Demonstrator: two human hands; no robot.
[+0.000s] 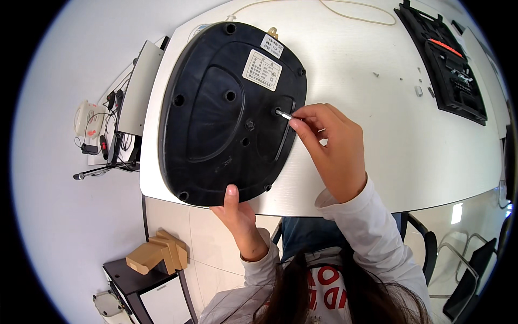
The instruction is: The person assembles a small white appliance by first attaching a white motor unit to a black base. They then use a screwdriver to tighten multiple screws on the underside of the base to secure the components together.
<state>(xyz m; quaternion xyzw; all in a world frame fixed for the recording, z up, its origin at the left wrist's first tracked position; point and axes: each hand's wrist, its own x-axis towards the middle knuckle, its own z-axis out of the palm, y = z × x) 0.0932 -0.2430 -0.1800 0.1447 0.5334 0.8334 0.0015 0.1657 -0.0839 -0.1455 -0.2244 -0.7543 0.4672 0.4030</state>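
A large black plastic base [208, 146] lies bottom up on the white table, tilted to the left, with several round holes and two white labels. My left hand [238, 218] grips its near edge, thumb on top and fingers beneath. My right hand [337, 146] pinches a short silver screwdriver bit [285, 115] between thumb and fingertips. The bit's tip sits at a recessed hole on the base's right side. Whether a screw is down in that hole cannot be seen.
An open black tool case [445, 65] holding bits lies at the far right of the white table [388, 162]. Small screws [376, 74] and a silver socket [418, 91] lie beside it. A pale cord [356, 16] loops along the back edge. Cardboard boxes [159, 251] stand below left.
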